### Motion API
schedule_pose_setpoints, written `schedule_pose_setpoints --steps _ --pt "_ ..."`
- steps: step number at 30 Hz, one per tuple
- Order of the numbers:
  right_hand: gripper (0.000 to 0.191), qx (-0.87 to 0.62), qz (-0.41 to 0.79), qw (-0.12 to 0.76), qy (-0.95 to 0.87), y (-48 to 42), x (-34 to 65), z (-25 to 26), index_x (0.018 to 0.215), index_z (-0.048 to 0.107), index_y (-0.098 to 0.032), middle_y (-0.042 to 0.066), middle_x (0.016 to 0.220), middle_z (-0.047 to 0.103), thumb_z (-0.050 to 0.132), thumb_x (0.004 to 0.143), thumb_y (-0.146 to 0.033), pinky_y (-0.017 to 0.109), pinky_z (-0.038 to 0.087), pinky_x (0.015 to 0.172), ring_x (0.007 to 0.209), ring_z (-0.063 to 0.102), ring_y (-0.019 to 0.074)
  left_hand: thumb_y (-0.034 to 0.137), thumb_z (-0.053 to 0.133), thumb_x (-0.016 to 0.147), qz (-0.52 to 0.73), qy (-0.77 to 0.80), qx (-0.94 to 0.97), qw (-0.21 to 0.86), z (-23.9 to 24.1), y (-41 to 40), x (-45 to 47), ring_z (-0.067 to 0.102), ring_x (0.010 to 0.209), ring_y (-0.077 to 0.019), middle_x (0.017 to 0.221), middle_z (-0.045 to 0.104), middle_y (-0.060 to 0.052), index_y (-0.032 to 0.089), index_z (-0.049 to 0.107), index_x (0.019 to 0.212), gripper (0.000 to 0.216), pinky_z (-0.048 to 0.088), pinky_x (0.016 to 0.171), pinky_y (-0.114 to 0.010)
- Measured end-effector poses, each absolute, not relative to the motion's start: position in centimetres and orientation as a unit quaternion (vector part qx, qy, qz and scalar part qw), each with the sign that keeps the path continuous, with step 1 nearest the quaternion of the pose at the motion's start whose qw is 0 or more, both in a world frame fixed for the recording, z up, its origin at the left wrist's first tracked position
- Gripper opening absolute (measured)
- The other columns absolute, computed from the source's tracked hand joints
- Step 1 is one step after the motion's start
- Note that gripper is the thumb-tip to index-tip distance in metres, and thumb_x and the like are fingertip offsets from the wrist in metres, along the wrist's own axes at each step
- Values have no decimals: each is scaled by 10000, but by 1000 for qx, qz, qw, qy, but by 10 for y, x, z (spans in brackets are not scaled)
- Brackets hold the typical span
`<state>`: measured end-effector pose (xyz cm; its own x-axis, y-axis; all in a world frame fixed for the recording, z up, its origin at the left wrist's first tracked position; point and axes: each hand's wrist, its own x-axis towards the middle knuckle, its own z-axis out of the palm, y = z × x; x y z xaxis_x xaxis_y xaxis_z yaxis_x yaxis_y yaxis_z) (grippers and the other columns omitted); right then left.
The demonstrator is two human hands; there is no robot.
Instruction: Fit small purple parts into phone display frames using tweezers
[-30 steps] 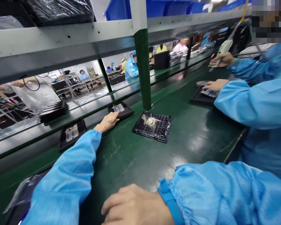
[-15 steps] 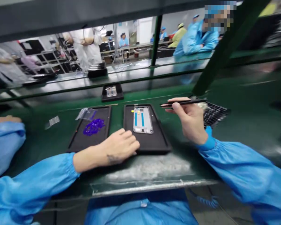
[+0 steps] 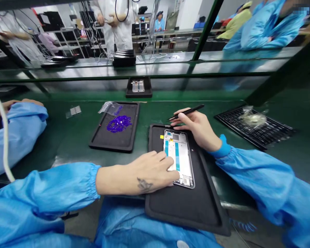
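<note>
Phone frame [image 3: 184, 158]: long axis away, far end leftward. Right grip [image 3: 203, 131] clasping tweezers [image 3: 192, 109]; left grip [image 3: 147, 172] unclear.

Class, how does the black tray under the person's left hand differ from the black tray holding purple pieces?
The nearer tray holds a silver frame; the farther tray holds purple pieces, with a clear bag across one corner. The nearer tray juts past the edge of the green bench; the farther tray lies wholly on it. Both are black with raised rims.
</note>
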<state>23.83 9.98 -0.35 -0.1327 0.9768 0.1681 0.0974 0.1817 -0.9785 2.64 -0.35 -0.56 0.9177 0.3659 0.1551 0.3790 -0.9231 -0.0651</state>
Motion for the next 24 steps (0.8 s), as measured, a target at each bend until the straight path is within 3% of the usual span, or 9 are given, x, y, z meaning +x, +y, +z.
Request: schedule_pose_setpoints --steps 8,13,18,22,24 --pt "328 -499 402 494 -588 90 239 -8 997 657 -193 70 916 744 708 850 -482 283 625 674 853 743 201 177 486 999 -140 -88 -986 5 -12 -17 22 425 734 -183 826 472 -42 201 568 867 157 286 573 -317" --pt "361 -526 371 480 -596 83 235 -3 1007 674 -177 92 956 746 688 855 -504 296 630 701 868 741 206 127 449 985 -130 -48 -990 -12 -5 -22 20 430 715 -171 843 512 -51 206 614 817 249 302 547 -305" --pt "432 -541 367 469 -594 83 237 -2 1013 690 -173 111 977 756 691 811 -554 358 650 758 880 746 238 224 464 1014 -194 -22 -980 27 0 4 6 459 712 -163 792 539 -44 227 661 852 255 342 580 -296" --pt "477 -567 341 444 -604 82 237 -1 997 704 -181 120 995 763 675 770 -599 458 647 831 878 749 279 199 406 1035 -220 -250 -935 124 15 56 -44 489 789 -184 847 571 -63 175 621 918 246 401 701 -308" --pt "477 -576 335 433 -607 81 236 2 994 704 -188 117 985 767 661 758 -601 482 643 846 859 751 288 220 463 1026 -226 -386 -889 100 23 80 -72 513 846 -189 913 583 -73 153 603 925 185 426 753 -309"
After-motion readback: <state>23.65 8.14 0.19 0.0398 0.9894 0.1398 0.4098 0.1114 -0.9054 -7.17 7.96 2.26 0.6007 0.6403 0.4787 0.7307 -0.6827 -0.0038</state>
